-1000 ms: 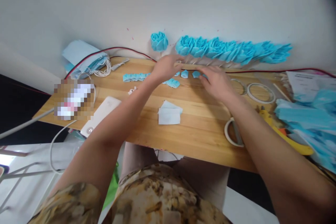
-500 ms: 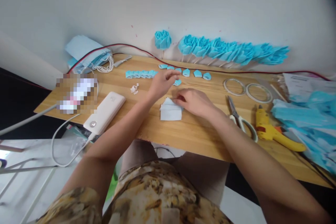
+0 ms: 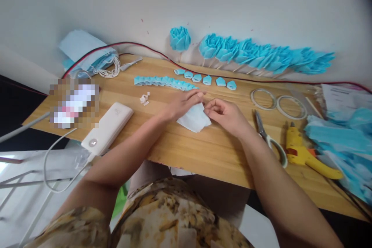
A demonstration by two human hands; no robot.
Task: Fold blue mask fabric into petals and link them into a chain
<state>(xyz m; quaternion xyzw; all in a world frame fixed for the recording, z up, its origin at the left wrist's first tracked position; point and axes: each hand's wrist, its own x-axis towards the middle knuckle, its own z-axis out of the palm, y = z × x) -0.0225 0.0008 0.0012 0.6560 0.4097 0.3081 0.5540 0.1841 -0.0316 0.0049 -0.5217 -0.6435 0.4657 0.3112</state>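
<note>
A pale blue piece of thin mask-like fabric (image 3: 195,120) lies at a slant on the table in front of me. My left hand (image 3: 186,104) rests across its upper left part with the fingers stretched out, hiding that edge. At the upper right edge of the fabric, the thumb and fingertips of my right hand (image 3: 225,115) are pinched together on it. Just beyond my left fingers runs an overlapping row of folded blue petals (image 3: 162,81). Several separate folded petals (image 3: 207,80) lie farther back.
Blue fabric roses (image 3: 247,52) on sticks lean at the wall. On the right are tape rolls (image 3: 263,99), scissors (image 3: 265,131), a yellow glue gun (image 3: 299,147) and blue fabric (image 3: 334,131). A white power bank (image 3: 109,126), a blurred phone-like device (image 3: 76,104) and paper scraps (image 3: 144,99) are on the left.
My left hand has come down from the petal row onto the fabric. The fabric has turned from square-on with a peaked top to a slanted position. The whole view has shifted slightly.
</note>
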